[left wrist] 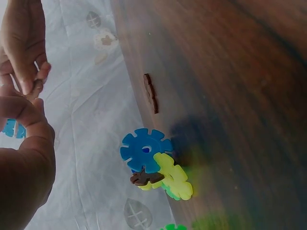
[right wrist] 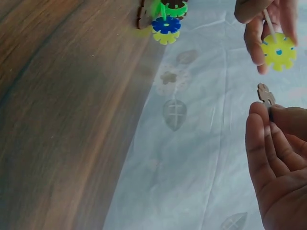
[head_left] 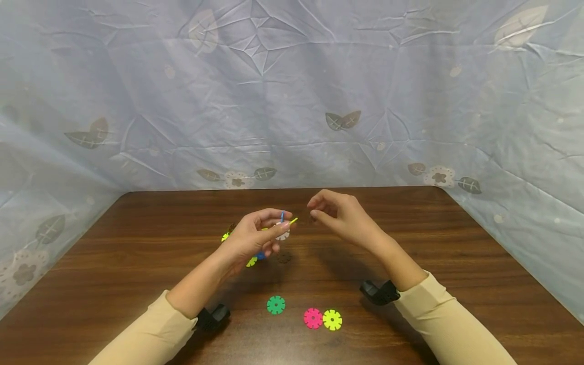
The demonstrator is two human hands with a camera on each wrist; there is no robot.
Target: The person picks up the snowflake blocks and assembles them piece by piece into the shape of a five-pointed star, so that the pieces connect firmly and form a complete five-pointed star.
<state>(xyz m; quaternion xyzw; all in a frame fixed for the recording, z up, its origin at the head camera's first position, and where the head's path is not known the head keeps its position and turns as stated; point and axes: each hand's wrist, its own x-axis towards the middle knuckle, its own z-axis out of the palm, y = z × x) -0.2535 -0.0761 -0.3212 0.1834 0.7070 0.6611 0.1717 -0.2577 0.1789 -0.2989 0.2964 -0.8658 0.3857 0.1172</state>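
As the right hand [head_left: 344,215] pinches a brown notched disc [right wrist: 265,93], the left hand [head_left: 255,230] at its 9 o'clock grips joined white disc [head_left: 284,235] and yellow disc [right wrist: 279,51]. Likely light, stiff, slickish plastic; take rims, keep slots clear. Table [head_left: 137,243]: green disc [head_left: 276,305] at 6 o'clock from hands, pink disc [head_left: 313,318] nearer 5.

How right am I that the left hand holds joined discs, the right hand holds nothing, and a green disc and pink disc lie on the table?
One slip: the right hand isn't empty. The right wrist view shows it pinching a brown disc. The left hand does hold joined discs, and a green disc and pink disc lie on the table.
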